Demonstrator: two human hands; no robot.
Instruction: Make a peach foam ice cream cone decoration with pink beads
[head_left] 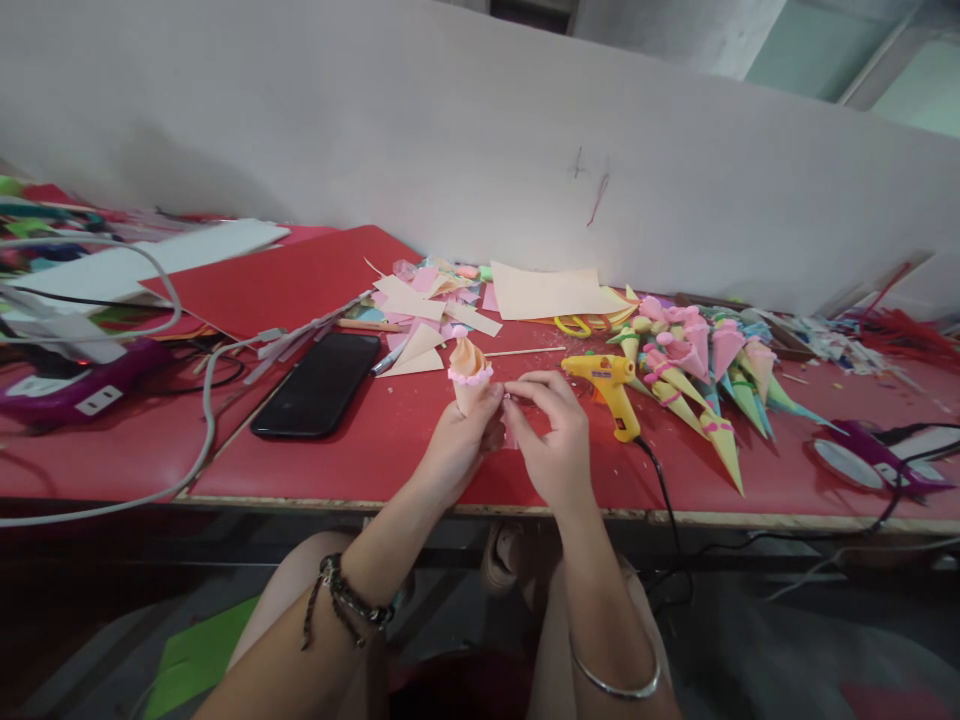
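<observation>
My left hand (463, 450) is closed around the lower part of a craft ice cream cone (469, 366). The cone stands upright, with a peach swirl, a pink beaded rim and a small pink ball on top. Close beside it, my right hand (553, 430) has thumb and forefinger pinched near the left fingertips. A small pink bit shows at that pinch, too tiny to name. To the right of my right hand lies a yellow hot glue gun (611, 385), its nozzle pointing left. A thin wooden stick (529, 351) rests on the table behind the hands.
A black phone (319, 385) lies left of my hands. Finished craft cones (694, 365) are heaped at the right, near yellow scissors (572, 326). Paper scraps (409, 300) and red sheets (292, 275) cover the back of the red table (390, 465). A white cable (206, 420) crosses the left side.
</observation>
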